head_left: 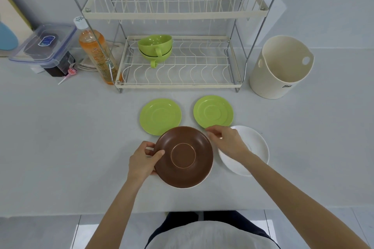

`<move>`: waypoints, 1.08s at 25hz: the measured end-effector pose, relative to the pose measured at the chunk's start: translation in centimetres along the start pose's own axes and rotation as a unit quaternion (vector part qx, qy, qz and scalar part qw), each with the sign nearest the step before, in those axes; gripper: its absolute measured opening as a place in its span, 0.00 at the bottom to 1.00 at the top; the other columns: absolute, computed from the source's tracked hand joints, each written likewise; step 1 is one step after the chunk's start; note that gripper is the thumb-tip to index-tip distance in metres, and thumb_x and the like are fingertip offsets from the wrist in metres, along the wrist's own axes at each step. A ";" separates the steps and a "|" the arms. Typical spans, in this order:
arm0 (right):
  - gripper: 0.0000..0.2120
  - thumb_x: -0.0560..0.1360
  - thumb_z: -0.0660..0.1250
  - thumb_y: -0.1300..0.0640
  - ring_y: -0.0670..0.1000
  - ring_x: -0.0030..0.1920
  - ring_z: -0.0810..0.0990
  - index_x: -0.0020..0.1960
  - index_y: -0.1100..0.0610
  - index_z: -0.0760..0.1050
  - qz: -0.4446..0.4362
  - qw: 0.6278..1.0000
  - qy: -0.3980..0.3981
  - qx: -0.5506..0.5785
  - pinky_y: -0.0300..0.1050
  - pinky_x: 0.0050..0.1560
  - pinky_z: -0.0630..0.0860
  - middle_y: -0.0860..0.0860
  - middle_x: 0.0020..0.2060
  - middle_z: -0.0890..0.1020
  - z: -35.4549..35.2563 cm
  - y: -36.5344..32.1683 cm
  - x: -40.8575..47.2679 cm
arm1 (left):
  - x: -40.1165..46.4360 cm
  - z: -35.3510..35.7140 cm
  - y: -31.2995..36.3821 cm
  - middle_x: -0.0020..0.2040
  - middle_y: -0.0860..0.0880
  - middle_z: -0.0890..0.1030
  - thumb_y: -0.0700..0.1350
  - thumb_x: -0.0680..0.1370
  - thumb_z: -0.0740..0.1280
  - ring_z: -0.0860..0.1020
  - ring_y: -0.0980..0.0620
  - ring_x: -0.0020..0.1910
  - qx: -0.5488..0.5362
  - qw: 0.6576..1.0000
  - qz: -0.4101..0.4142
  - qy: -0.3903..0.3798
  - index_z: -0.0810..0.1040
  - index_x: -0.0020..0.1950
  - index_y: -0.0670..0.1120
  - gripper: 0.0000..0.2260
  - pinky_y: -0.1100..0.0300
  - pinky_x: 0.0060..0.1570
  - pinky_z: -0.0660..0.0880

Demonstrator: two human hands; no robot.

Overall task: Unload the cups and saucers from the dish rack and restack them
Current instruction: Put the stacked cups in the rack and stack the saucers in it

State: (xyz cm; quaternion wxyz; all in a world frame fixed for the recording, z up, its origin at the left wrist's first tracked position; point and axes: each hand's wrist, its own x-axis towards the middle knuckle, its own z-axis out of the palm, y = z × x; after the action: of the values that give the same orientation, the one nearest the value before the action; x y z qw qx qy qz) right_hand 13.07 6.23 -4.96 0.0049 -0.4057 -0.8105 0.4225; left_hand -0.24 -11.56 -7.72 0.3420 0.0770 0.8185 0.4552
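A brown saucer (183, 156) faces me underside up, and my left hand (144, 158) grips its left rim. My right hand (225, 142) hovers at its upper right edge with fingers apart, holding nothing, and covers part of a white saucer (255, 147) on the counter. Two green saucers lie side by side behind: one on the left (160, 116), one on the right (213, 111). Two green cups (155, 46) sit stacked on the lower shelf of the dish rack (178, 85), handles toward me. The rack's upper shelf holds nothing.
A cream plastic bucket (280, 66) stands right of the rack. An orange liquid bottle (97, 52) leans at the rack's left leg, beside a clear lidded box (43, 44). The counter's front edge (81, 213) runs just below my forearms.
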 end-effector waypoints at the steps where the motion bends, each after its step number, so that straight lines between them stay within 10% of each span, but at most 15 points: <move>1: 0.13 0.76 0.62 0.57 0.53 0.56 0.79 0.58 0.57 0.78 -0.009 1.000 0.029 0.008 0.32 0.52 0.67 0.54 0.55 0.83 -0.9 0.6 0.1 | 0.0 0.0 0.0 0.40 0.50 0.74 0.42 0.72 0.70 0.76 0.46 0.43 -0.008 1.000 -0.006 -0.006 0.72 0.51 0.45 0.10 0.65 0.20 0.76; 8: 0.22 0.73 0.68 0.58 0.57 0.63 0.73 0.66 0.57 0.70 0.095 0.992 0.069 -0.054 0.44 0.63 0.66 0.60 0.62 0.72 -5.9 6.8 0.9 | 0.3 0.3 -0.4 0.45 0.46 0.76 0.44 0.72 0.69 0.77 0.45 0.46 -0.010 0.999 -0.035 -0.009 0.73 0.53 0.45 0.12 0.63 0.24 0.78; 27: 0.13 0.75 0.63 0.62 0.48 0.40 0.77 0.57 0.56 0.78 0.126 0.960 -0.006 0.251 0.37 0.38 0.73 0.53 0.45 0.79 -8.1 3.6 1.1 | 0.2 0.2 -0.6 0.48 0.43 0.77 0.45 0.72 0.70 0.78 0.45 0.48 -0.015 0.999 -0.043 -0.006 0.74 0.53 0.44 0.13 0.57 0.32 0.80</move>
State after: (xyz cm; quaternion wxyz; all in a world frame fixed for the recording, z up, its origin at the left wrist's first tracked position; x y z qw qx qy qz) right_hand 17.58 13.63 -2.60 0.0483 -0.4880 -0.6204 0.6120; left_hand -0.15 -11.69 -8.33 0.3672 0.0395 0.8119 0.4521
